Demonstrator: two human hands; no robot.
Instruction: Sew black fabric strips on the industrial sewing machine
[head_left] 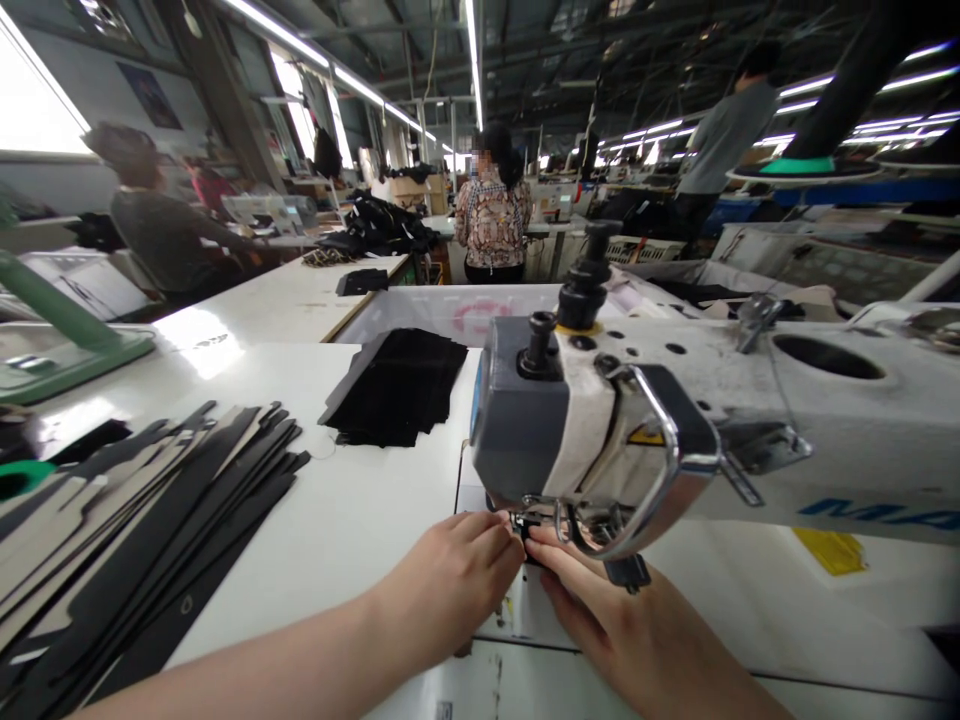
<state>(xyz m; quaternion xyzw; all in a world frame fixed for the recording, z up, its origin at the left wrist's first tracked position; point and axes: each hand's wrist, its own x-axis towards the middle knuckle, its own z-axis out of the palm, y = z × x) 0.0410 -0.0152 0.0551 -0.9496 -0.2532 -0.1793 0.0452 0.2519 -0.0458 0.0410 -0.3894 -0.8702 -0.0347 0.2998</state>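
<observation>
My left hand [461, 565] is closed beside the needle area of a sewing machine [525, 420], its fingertips pinched together; what they hold is hidden. On the other side of the presser foot [523, 522], my right hand [604, 605] lies with its fingers stretched out. Its fingertips touch a small black fabric piece [534, 562], mostly covered by both hands. A stack of black fabric pieces [401, 385] rests on the white table behind the left hand. Long black and beige strips [195, 510] are piled at the left.
The machine's white arm [825, 430] reaches across the right side. A white bin [442, 305] stands beyond the table [360, 560]. Green metal equipment [75, 340] is at far left. A person in a patterned top [495, 225] is ahead, with others at both sides.
</observation>
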